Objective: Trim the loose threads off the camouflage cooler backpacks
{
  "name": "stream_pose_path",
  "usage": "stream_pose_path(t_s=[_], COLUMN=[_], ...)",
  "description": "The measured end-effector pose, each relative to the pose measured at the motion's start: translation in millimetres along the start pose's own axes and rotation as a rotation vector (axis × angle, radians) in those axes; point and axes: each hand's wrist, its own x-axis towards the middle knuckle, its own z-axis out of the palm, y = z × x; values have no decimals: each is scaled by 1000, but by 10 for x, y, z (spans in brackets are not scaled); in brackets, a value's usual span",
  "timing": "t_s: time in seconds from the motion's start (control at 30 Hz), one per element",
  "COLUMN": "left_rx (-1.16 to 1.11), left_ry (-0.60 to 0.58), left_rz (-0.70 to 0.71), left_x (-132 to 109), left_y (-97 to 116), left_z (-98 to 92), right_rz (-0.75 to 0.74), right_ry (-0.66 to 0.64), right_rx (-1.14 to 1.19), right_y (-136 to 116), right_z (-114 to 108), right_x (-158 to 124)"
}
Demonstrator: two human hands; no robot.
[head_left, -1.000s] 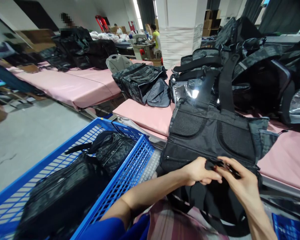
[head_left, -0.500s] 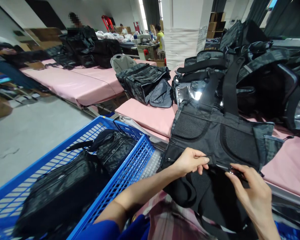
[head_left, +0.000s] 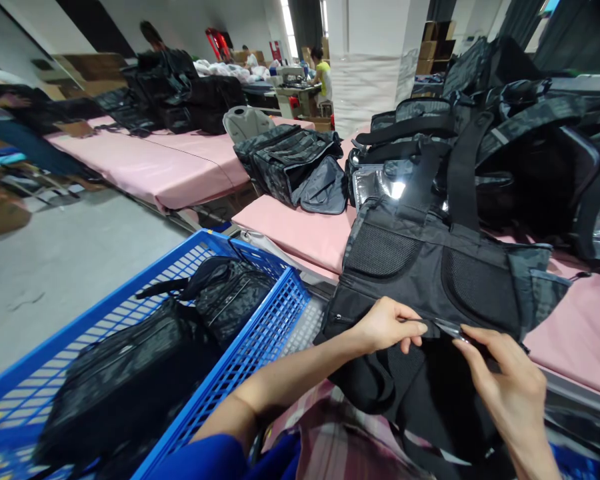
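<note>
A black bag [head_left: 430,273] with two mesh pockets lies over the near edge of a pink padded table [head_left: 580,327], its lower part hanging toward my lap. My left hand [head_left: 387,325] pinches the bag's fabric along a zipper seam. My right hand [head_left: 505,383] is closed in a pinch on a small dark part at the same seam, probably the zipper pull, a short way right of the left hand. The bag's straps run up toward the pile behind it.
A blue plastic crate [head_left: 260,333] at my left holds several dark bags [head_left: 130,373]. More black and camouflage bags [head_left: 505,147] are piled on the table behind. Another bag [head_left: 293,167] lies open further left. Other people work at far tables [head_left: 145,167].
My hands have moved apart along the seam: the right hand slid right with the small part, then came slightly back. The left hand kept its grip on the fabric.
</note>
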Motion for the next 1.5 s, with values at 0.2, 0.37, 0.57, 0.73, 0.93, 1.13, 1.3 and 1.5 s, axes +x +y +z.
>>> stream_pose_path(t_s=[0.2, 0.37, 0.57, 0.73, 0.93, 1.13, 1.3, 1.5], left_rx=[102, 123, 148, 138, 131, -221, -582, -480], left_ry=[-29, -41, -110, -108, -96, -195, -346, 72], left_rz=[-8, 4, -6, -9, -6, -74, -293, -53], left_x=[15, 41, 46, 33, 11, -5, 8, 23], left_y=[7, -11, -41, -19, -59, -133, -168, -133], left_z=[-24, -39, -61, -86, -39, 3, 57, 191], right_rz=[-106, -147, -148, 28, 159, 458, 339, 462], right_ry=[-17, -32, -92, -106, -47, -94, -128, 67], right_rx=[-84, -105, -56, 94, 127, 454, 563, 155], right_y=[5, -6, 47, 100, 63, -107, -132, -11], right_z=[-58, -75, -93, -65, 0, 212, 266, 245], right_x=[41, 62, 32, -32, -30, -1, 34, -177])
